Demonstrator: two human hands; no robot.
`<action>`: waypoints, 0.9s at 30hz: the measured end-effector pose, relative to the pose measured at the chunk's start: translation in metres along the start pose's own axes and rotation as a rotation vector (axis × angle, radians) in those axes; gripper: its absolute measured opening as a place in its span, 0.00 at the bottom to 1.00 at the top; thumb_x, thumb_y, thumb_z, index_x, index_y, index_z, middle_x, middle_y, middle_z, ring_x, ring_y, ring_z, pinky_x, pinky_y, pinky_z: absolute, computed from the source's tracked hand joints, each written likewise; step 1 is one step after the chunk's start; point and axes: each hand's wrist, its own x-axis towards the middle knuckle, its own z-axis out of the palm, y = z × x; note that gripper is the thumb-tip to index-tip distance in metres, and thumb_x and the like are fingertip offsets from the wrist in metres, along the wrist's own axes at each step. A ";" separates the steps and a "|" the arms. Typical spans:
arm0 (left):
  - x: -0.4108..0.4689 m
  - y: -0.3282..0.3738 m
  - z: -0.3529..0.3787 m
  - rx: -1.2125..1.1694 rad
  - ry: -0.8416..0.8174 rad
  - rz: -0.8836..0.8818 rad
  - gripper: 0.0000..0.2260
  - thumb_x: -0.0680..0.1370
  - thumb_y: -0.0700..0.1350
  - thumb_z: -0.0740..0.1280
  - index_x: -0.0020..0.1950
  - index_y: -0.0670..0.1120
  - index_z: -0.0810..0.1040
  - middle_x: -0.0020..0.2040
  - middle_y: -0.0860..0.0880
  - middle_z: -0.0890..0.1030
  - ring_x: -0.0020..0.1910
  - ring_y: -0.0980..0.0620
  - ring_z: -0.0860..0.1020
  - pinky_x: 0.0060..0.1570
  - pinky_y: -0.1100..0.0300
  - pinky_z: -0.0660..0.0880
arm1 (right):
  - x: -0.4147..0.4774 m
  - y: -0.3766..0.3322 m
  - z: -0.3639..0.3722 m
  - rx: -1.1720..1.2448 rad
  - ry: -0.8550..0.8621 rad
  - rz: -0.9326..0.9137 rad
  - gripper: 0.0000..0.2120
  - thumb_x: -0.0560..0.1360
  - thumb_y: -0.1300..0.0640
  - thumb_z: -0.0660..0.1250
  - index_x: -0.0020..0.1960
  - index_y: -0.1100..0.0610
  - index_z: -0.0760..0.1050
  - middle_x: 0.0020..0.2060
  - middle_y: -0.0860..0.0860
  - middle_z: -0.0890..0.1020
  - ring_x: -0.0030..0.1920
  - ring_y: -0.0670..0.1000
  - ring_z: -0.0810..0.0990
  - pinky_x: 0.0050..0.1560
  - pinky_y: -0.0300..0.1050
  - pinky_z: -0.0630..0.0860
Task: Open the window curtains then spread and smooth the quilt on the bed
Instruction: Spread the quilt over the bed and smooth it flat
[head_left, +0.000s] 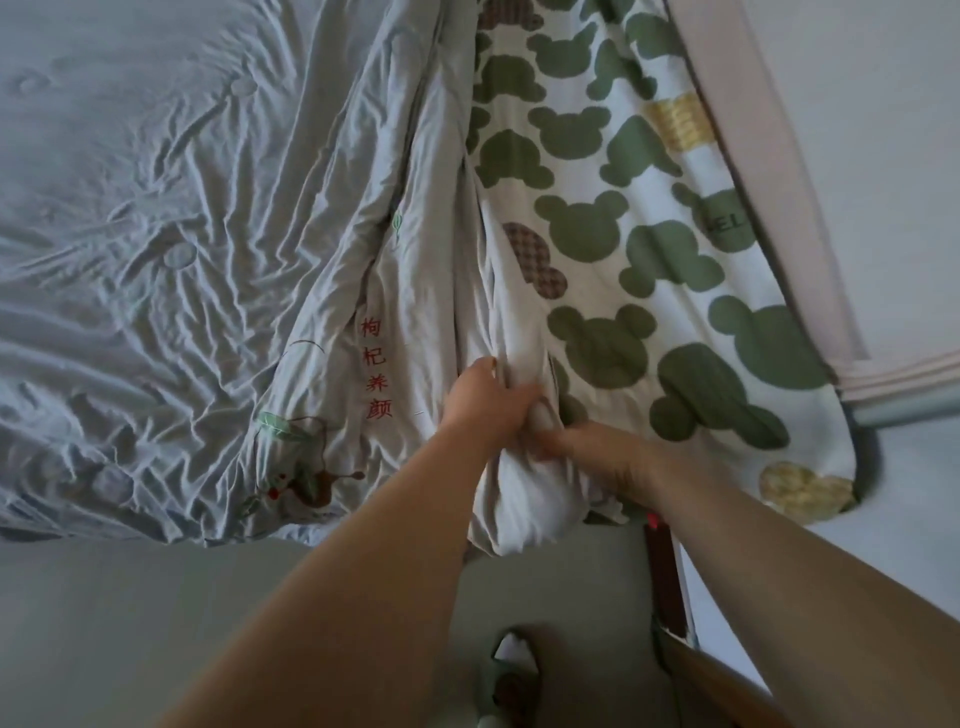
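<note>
head view: the pale grey-blue quilt (171, 218) lies wrinkled across the left and middle of the bed, its right edge gathered into a long bunched ridge that runs from the top of the frame down to the near edge. red embroidered characters (375, 368) run down that ridge, with a small stitched plant motif (291, 470) below and to the left of them. to the right of the ridge lies a white blanket with green bear shapes (639, 249), touching the bunched quilt along its length and draping off the near right corner. a pale pink padded edge (769, 171) runs diagonally beyond the blanket on the far right. a slippered foot (511, 670) shows on the grey floor (130, 623) at the bottom.

both forearms reach forward from the bottom of the frame and meet at the near end of the ridge. the left hand (485, 402) is closed on a fold of the quilt, knuckles up. the right hand (597, 452), just beside it and touching the same bunch, has its fingers curled into the cloth.
</note>
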 end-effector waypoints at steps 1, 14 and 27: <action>0.003 -0.001 0.002 0.062 -0.030 0.004 0.26 0.75 0.52 0.67 0.72 0.47 0.68 0.60 0.47 0.78 0.54 0.48 0.78 0.49 0.58 0.76 | 0.000 0.004 -0.006 -0.047 0.017 0.036 0.34 0.59 0.43 0.67 0.62 0.57 0.74 0.54 0.57 0.80 0.52 0.57 0.79 0.54 0.49 0.76; 0.004 0.043 0.037 0.148 -0.264 0.133 0.09 0.71 0.47 0.73 0.45 0.44 0.78 0.38 0.50 0.77 0.38 0.51 0.76 0.35 0.61 0.72 | -0.014 0.041 -0.034 -0.427 -0.144 0.215 0.12 0.68 0.58 0.64 0.29 0.55 0.64 0.24 0.50 0.67 0.25 0.48 0.64 0.28 0.39 0.62; -0.018 0.013 0.097 0.203 -0.482 0.206 0.15 0.75 0.45 0.69 0.61 0.44 0.76 0.55 0.46 0.80 0.55 0.47 0.78 0.57 0.55 0.76 | 0.009 0.072 -0.108 0.079 0.327 -0.106 0.21 0.63 0.43 0.69 0.51 0.52 0.80 0.48 0.50 0.83 0.49 0.53 0.81 0.55 0.49 0.75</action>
